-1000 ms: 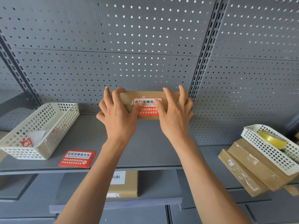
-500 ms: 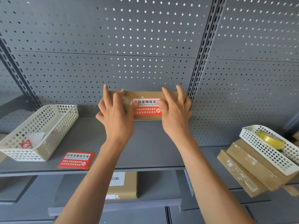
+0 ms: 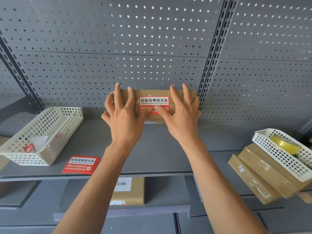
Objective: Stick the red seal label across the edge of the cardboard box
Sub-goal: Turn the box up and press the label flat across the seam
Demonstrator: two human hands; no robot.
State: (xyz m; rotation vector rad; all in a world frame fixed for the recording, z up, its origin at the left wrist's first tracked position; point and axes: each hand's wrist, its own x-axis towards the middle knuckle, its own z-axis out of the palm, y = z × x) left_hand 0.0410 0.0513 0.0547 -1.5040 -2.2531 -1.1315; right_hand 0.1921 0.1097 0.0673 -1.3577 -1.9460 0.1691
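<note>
A flat cardboard box (image 3: 146,94) stands on the grey shelf (image 3: 94,141) against the pegboard wall. A red seal label (image 3: 154,100) with a white text band sits across the box's top front edge. My left hand (image 3: 124,115) and my right hand (image 3: 182,115) clasp the box from either side. Their fingers are spread over its top. Both thumbs press on the lower red part of the label and hide part of it.
A stack of red labels (image 3: 81,164) lies near the shelf's front edge, beside a cream basket (image 3: 55,122). At the right, a white basket (image 3: 278,157) with a yellow tape roll (image 3: 285,143) rests on stacked boxes (image 3: 263,173). Another box (image 3: 133,191) lies on the lower shelf.
Both thumbs have slid down from the label's white band onto its lower red part. The fingers have spread wider over the box top.
</note>
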